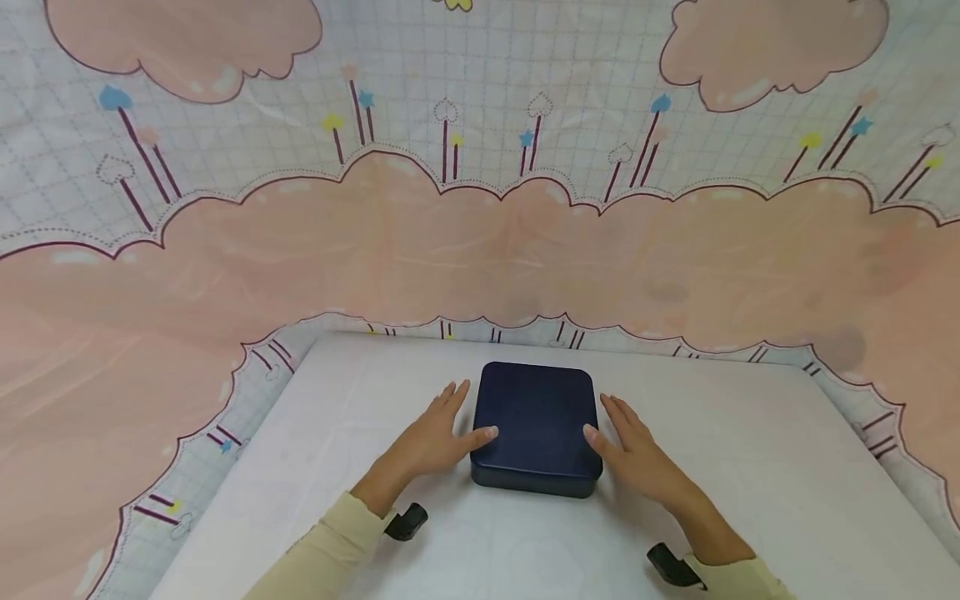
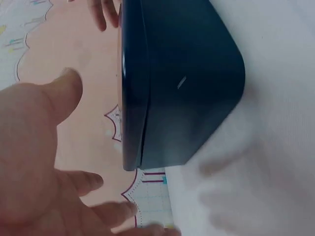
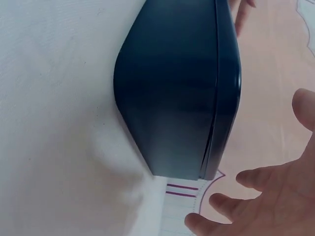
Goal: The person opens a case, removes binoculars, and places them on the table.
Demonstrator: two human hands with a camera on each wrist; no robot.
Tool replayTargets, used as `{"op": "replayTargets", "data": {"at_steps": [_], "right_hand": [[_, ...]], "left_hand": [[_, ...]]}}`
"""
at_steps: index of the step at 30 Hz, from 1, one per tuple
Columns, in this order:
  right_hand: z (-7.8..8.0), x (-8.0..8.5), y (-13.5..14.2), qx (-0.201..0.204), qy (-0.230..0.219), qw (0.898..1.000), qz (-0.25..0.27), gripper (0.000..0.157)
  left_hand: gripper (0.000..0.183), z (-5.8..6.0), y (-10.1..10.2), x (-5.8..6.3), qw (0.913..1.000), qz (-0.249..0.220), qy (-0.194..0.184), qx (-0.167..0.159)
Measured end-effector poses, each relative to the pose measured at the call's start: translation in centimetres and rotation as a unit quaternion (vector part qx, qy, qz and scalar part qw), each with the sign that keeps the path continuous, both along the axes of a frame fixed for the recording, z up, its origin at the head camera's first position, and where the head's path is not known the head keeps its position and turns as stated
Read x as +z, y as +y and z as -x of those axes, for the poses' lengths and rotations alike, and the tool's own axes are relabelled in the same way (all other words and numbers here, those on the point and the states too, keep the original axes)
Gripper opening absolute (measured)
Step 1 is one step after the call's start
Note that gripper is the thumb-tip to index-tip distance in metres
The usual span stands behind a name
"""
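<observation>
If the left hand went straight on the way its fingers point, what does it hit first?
Probably the dark blue box: in the head view, the left hand aims at its far left corner. Depth is unclear, so it might just skim past.

A white table [image 1: 375, 375] is bordered at its back and sides by a patterned backdrop [image 1: 480, 258], on which peach clouds [image 1: 772, 50], a pale grid [image 1: 277, 129] and dark stems [image 1: 445, 152] topped with stars [image 1: 366, 99] and hearts [image 1: 660, 103] are printed.
</observation>
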State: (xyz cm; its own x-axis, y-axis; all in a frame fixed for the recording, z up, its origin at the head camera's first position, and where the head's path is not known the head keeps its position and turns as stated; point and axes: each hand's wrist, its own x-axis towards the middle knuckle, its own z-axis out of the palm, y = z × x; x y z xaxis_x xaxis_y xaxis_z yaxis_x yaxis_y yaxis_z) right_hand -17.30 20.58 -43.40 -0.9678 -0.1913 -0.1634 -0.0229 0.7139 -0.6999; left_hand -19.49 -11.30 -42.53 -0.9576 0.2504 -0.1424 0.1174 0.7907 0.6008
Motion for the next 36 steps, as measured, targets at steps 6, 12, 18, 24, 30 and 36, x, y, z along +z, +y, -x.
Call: {"op": "replayTargets", "data": {"at_steps": [6,12,18,24,30,36], "right_hand": [[0.0,0.3,0.5,-0.021,-0.061,0.994,0.084,0.081],[-0.1,0.2,0.0,-0.046,-0.102,0.98,0.162,0.079],[0.3,-0.1,-0.1,-0.065,-0.117,0.964,0.232,0.077],[0.3,-0.5,-0.5,-0.107,-0.092,0.967,0.212,0.077],[0.6,-1.0,-1.2,-0.139,-0.065,0.965,0.214,0.073],[0.7,-1.5,-1.7,-0.168,-0.048,0.962,0.209,0.062]], "left_hand": [[0.101,0.5,0.1,0.2,0.9989,-0.043,-0.013,0.01],[0.099,0.6,-0.2,0.0,0.9877,-0.132,-0.059,0.06],[0.094,1.1,0.0,-0.2,0.9685,-0.214,-0.089,0.092],[0.086,1.6,0.4,-1.0,0.9651,-0.229,-0.095,0.086],[0.076,1.9,0.5,-1.1,0.9531,-0.264,-0.109,0.1],[0.068,2.2,0.7,-1.0,0.9486,-0.271,-0.122,0.108]]}}
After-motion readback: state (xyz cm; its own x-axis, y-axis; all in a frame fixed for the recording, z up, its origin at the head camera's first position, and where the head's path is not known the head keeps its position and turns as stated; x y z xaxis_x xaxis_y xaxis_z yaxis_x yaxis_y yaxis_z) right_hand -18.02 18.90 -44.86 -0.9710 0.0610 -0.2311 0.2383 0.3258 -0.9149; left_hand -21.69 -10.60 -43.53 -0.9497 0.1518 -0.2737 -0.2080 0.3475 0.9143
